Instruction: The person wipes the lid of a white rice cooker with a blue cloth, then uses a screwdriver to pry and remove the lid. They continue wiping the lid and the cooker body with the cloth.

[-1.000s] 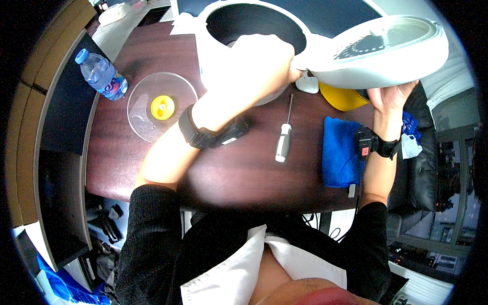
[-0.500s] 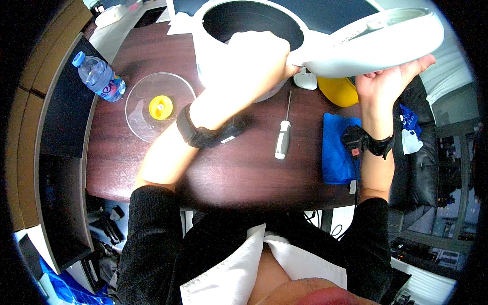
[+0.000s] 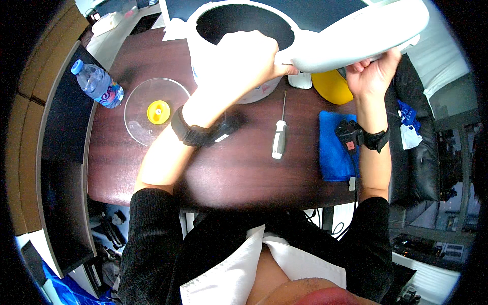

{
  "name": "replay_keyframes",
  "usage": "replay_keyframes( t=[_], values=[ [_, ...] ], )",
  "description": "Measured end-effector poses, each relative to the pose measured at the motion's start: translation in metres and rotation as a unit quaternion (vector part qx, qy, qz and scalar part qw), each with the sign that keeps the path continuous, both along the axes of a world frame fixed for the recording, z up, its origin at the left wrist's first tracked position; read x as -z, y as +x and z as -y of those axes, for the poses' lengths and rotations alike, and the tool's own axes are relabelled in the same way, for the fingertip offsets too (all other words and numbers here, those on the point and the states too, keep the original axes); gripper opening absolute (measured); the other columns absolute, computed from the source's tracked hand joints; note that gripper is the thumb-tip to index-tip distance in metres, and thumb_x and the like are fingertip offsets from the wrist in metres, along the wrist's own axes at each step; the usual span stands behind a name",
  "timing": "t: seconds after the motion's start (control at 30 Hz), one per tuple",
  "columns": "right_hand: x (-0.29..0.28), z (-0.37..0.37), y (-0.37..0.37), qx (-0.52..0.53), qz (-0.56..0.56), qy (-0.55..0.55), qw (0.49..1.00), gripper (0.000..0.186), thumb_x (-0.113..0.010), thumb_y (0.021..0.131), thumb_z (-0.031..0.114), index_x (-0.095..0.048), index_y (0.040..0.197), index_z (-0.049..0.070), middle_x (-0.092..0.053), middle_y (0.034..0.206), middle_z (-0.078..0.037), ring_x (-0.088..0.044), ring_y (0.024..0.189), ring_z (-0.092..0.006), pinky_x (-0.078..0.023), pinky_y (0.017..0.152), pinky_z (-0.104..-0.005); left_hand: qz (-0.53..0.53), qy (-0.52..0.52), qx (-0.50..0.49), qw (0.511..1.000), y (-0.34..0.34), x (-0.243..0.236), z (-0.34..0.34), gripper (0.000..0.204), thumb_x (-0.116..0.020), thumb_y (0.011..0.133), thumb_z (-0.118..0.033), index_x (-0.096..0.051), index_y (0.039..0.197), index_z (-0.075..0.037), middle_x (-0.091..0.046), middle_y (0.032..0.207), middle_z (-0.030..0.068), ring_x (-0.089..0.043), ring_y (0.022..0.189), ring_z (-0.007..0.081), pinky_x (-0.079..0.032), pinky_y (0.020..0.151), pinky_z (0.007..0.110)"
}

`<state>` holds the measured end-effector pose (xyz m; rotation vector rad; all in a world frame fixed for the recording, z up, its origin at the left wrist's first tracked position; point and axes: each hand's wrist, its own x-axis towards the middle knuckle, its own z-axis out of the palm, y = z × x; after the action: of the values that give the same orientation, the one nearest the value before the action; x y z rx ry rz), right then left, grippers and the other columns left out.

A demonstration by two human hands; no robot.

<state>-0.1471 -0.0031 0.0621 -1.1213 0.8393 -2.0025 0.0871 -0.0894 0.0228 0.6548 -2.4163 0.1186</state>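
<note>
Covering the near rim of the white appliance point(image 3: 203, 53) at twelve o'clock, the left hand point(image 3: 246, 58) hides its own fingers, so I cannot tell their grip. The right hand point(image 3: 373, 79), at two o'clock, has its fingers clamped on the raised lid point(image 3: 361, 38). A clear disc point(image 3: 138, 119) lies on the worktop point(image 3: 239, 178) at ten o'clock.

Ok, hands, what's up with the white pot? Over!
Left hand at white pot, near side. Right hand against its lid. Lid open. Screwdriver on table in front.
</note>
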Motion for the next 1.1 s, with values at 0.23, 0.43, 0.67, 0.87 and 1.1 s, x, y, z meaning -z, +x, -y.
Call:
replay_keyframes(
  t=[0.23, 0.43, 0.67, 0.87, 1.1],
  values=[
    [0.004, -0.004, -0.027, -0.103, -0.037, -0.009, 0.994, 0.036, -0.041, 0.096, 0.038, -0.06, 0.096, 0.008, -0.047, 0.059, 0.002, -0.04, 0.052, -0.0075, -0.036, 0.048, -0.0222, 0.034, 0.011, -0.043, 0.998, 0.001, -0.005, 0.002, 0.048, -0.068, 0.074, -0.058, -0.074, 0.079, -0.01, -0.065, 0.064, 0.0156, -0.068, 0.063, 0.0297, -0.055, 0.06, 0.038],
    [0.003, -0.01, -0.04, -0.185, -0.059, -0.018, 0.981, 0.037, -0.041, 0.097, 0.037, -0.059, 0.107, 0.006, -0.059, 0.08, -0.002, -0.049, 0.063, -0.0098, -0.044, 0.058, -0.0265, 0.045, 0.031, -0.05, 0.997, 0.0, -0.008, -0.001, 0.048, -0.068, 0.074, -0.057, -0.074, 0.081, -0.009, -0.065, 0.065, 0.0166, -0.068, 0.064, 0.0302, -0.055, 0.062, 0.039],
    [0.01, -0.011, -0.014, 0.043, -0.03, -0.019, 0.998, 0.048, -0.053, 0.096, 0.04, -0.049, 0.13, 0.006, -0.057, 0.125, -0.006, -0.05, 0.12, -0.0216, -0.038, 0.105, -0.0458, 0.026, 0.041, 0.004, 0.999, 0.006, -0.018, -0.009, 0.057, -0.07, 0.07, -0.062, -0.07, 0.083, -0.006, -0.065, 0.065, 0.0131, -0.068, 0.064, 0.0266, -0.054, 0.061, 0.036],
    [-0.009, 0.012, 0.019, 0.039, -0.145, -0.021, 0.988, 0.038, -0.056, 0.095, 0.038, -0.053, 0.109, 0.003, -0.056, 0.09, -0.003, -0.055, 0.077, -0.0141, -0.047, 0.072, -0.0291, -0.144, 0.091, 0.148, 0.974, 0.001, -0.02, -0.008, 0.053, -0.076, 0.071, -0.051, -0.068, 0.092, -0.004, -0.068, 0.081, 0.0145, -0.069, 0.076, 0.0254, -0.054, 0.069, 0.034],
    [-0.027, 0.015, 0.056, -0.055, -0.164, -0.016, 0.985, 0.022, -0.057, 0.095, 0.018, -0.055, 0.107, 0.0, -0.061, 0.086, -0.005, -0.059, 0.08, -0.012, -0.048, 0.073, -0.0246, -0.299, 0.325, 0.144, 0.886, 0.003, -0.009, -0.004, 0.041, -0.08, 0.075, -0.029, -0.068, 0.102, -0.001, -0.07, 0.094, 0.0095, -0.065, 0.085, 0.015, -0.051, 0.078, 0.03]
  ],
)
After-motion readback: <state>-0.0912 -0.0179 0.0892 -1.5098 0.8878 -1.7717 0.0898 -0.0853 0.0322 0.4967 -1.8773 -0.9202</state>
